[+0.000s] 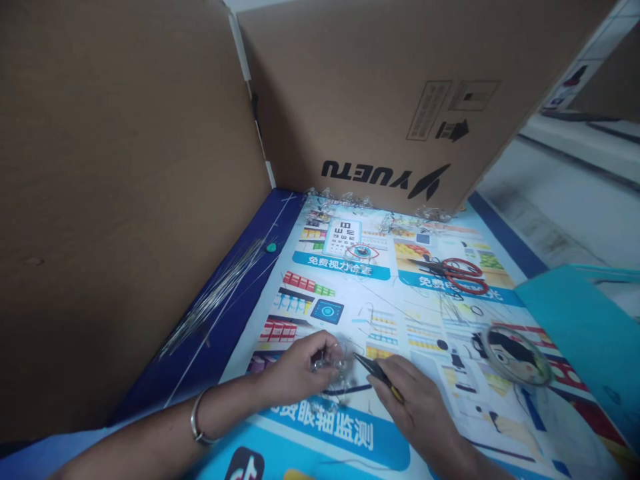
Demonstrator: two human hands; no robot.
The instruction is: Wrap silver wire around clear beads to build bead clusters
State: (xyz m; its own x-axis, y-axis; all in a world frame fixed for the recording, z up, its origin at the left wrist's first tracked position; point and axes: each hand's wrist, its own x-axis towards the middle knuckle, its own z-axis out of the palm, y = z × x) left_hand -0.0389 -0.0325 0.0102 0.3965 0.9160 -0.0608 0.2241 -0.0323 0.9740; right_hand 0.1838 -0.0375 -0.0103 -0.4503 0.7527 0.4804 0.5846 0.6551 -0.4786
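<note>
Closed around a shiny, clear-looking piece of bent wire point(340, 377), my left hand point(303, 363) is low in the middle of the head view. Whether beads are part of that piece is too blurred to tell. My right hand point(420, 400) grips needle-nose pliers point(375, 372) with dark jaws and a bit of yellow on the handle. The pliers' tip points at the wire piece, close beside my left fingertips; I cannot tell if they touch. Most of the pliers' handles are hidden in my palm.
Red-handled scissors point(457, 273) lie on the printed sheet point(295, 317). A bundle of straight wires point(220, 293) rests at left, and a clear round dish or coil point(517, 357) at right. Several wire pieces point(345, 199) line the back, below cardboard walls point(350, 100). A teal bag point(575, 313) stands right.
</note>
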